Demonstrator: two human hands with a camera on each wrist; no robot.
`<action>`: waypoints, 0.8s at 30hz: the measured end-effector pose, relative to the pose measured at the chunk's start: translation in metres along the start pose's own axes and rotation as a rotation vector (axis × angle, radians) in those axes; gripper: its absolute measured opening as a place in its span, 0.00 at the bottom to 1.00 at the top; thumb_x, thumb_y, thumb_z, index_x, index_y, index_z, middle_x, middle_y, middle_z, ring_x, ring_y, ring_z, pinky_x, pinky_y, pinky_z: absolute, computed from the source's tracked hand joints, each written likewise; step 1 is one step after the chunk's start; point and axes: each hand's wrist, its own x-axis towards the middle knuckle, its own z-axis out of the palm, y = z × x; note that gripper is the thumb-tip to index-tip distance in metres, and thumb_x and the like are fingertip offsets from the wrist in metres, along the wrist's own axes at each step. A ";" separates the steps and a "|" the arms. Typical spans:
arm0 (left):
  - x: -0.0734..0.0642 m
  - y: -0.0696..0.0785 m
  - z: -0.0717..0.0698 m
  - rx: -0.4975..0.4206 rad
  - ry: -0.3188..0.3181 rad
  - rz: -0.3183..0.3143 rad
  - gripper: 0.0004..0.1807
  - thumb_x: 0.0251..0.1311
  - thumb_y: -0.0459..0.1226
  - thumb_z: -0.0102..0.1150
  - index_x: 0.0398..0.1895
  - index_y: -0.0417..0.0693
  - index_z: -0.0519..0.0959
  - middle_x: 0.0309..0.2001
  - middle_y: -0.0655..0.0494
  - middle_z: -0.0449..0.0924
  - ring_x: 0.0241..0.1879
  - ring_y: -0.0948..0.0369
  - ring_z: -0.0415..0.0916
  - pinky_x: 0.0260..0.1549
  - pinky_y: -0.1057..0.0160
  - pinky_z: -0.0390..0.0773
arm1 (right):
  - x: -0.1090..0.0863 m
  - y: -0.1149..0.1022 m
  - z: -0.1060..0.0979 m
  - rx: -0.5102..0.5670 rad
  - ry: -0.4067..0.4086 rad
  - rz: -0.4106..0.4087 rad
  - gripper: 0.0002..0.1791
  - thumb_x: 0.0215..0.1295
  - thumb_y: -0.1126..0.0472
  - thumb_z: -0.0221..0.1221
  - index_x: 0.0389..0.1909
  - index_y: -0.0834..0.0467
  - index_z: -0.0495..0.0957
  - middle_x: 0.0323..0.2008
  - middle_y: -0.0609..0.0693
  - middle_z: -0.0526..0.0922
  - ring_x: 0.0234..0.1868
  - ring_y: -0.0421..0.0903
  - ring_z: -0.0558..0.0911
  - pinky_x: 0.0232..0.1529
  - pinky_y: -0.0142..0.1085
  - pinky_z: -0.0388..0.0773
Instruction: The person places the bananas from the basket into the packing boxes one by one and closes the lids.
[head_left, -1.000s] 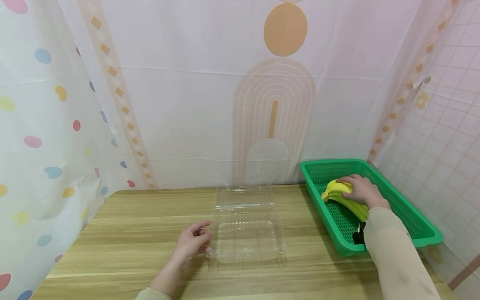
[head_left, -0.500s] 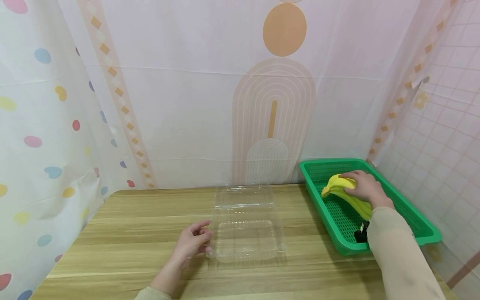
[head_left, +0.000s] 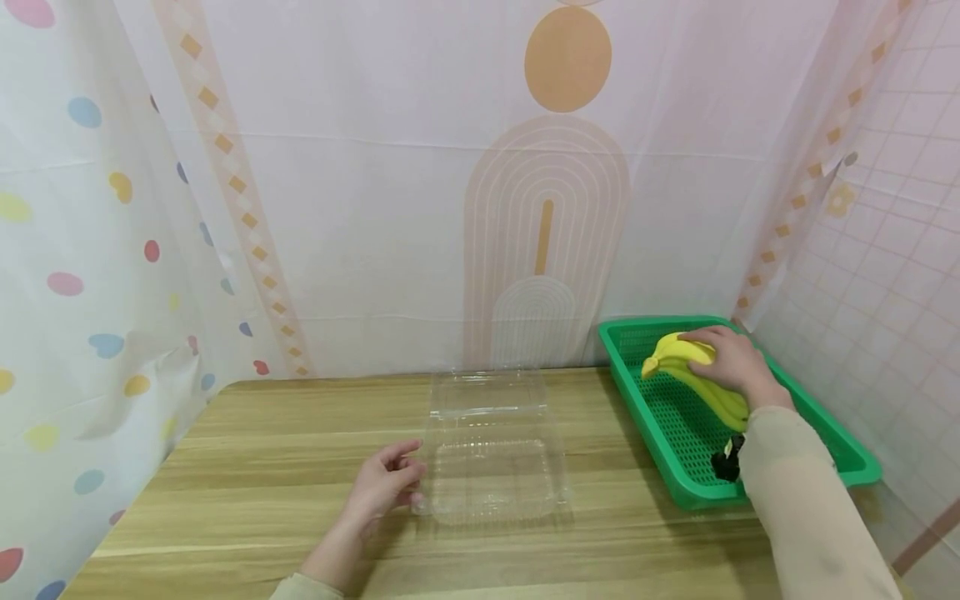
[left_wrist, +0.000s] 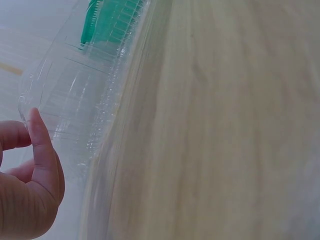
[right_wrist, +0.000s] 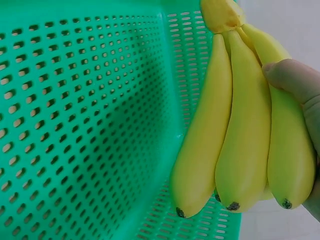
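Observation:
A bunch of yellow-green bananas (head_left: 701,379) is in my right hand (head_left: 738,362), stem end pointing left, above the floor of the green basket (head_left: 671,471). In the right wrist view the thumb (right_wrist: 295,80) presses on one banana (right_wrist: 292,145); the other fingers are mostly hidden behind the bunch. My left hand (head_left: 382,487) is at the left edge of a clear plastic clamshell container (head_left: 491,483), its fingers loosely bent. The left wrist view has a fingertip (left_wrist: 35,114) at the container's rim. The container stands with its lid (head_left: 487,392) folded back.
The wooden table (head_left: 262,467) bears the container in the middle and the basket at the right. Patterned curtains (head_left: 360,250) hang behind and on both sides. A small black thing (head_left: 727,458) shows beside the right sleeve (head_left: 787,467); its kind is unclear.
The right hand has lifted the bananas a little, up and slightly right within the basket area. The black thing has shifted along with the sleeve. The left hand and container have stayed put.

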 end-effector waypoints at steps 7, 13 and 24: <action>0.001 0.000 0.000 0.003 -0.002 0.003 0.28 0.62 0.24 0.58 0.66 0.29 0.67 0.36 0.51 0.68 0.27 0.60 0.72 0.24 0.68 0.82 | 0.002 -0.006 -0.009 -0.013 0.011 0.000 0.28 0.67 0.54 0.61 0.65 0.59 0.72 0.64 0.71 0.65 0.61 0.76 0.63 0.50 0.77 0.62; 0.001 0.000 0.000 -0.005 0.006 -0.001 0.28 0.62 0.24 0.58 0.66 0.29 0.67 0.35 0.52 0.68 0.27 0.61 0.71 0.24 0.69 0.82 | 0.004 -0.013 -0.016 0.003 0.027 -0.024 0.27 0.67 0.56 0.61 0.66 0.60 0.71 0.65 0.71 0.64 0.63 0.75 0.62 0.54 0.75 0.60; -0.001 0.001 0.001 -0.001 0.009 0.003 0.28 0.61 0.23 0.59 0.66 0.29 0.68 0.35 0.51 0.69 0.27 0.61 0.72 0.24 0.68 0.82 | 0.007 -0.027 -0.028 0.024 0.107 -0.093 0.26 0.65 0.60 0.63 0.64 0.60 0.73 0.63 0.70 0.67 0.62 0.72 0.64 0.58 0.71 0.61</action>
